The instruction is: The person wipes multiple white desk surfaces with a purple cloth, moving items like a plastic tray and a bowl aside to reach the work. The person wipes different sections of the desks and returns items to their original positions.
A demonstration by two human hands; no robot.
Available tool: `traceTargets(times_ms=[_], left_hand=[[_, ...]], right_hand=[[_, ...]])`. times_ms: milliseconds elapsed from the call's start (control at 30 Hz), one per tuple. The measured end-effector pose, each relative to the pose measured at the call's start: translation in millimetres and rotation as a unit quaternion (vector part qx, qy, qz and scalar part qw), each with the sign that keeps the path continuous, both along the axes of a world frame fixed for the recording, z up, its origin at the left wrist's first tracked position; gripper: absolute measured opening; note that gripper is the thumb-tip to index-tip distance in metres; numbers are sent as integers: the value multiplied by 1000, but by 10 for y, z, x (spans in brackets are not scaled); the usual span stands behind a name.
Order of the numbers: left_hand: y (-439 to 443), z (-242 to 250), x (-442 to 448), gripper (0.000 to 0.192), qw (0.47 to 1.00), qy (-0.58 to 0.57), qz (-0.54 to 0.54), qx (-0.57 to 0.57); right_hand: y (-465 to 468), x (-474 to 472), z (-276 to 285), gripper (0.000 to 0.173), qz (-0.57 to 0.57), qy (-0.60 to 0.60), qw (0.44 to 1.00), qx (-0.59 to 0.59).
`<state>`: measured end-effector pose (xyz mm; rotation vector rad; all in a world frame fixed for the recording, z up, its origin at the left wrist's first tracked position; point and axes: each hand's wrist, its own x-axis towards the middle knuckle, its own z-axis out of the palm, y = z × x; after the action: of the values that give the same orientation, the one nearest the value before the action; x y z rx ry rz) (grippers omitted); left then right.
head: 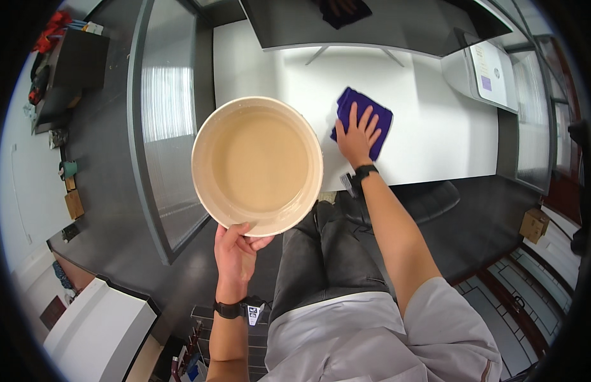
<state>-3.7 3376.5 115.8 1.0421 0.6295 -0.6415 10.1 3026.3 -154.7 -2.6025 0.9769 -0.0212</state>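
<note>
My left hand (238, 248) grips the near rim of a cream-coloured basin (203, 160), thumb over the edge and fingers beneath. Shallow, slightly cloudy water (262, 162) covers the basin's bottom. The basin is held up in front of the left part of a white desk (443, 138) and hides some of it. On the desktop, my right hand (357, 138) lies flat on a folded purple cloth (383, 119), fingers spread and pressing it against the surface.
A large dark monitor (395, 28) stands along the desk's back. An HP printer (496, 76) sits at the far right. Ribbed translucent partitions (166, 143) flank the desk. A black chair (419, 203) is partly under the front edge.
</note>
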Motion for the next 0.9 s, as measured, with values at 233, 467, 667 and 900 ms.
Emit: traceTargets(times_ms=[233,467,667,900], left_hand=[[9,-60,-13,53,1000,-6,4,15],[8,-53,9,51,1000,-15,-6,14],[-8,-41,36,48,1000,-22,2,-9],[60,-243,30,53,998,-50,-24,-18]], right_hand=[[525,637,-36,79,66,-55,994,-71],[1560,8,-102,74,165,-211,882,388],[2027,-783,160,73,176,-124,921,325],[1719,-1205,616,85,315,60,947,16]])
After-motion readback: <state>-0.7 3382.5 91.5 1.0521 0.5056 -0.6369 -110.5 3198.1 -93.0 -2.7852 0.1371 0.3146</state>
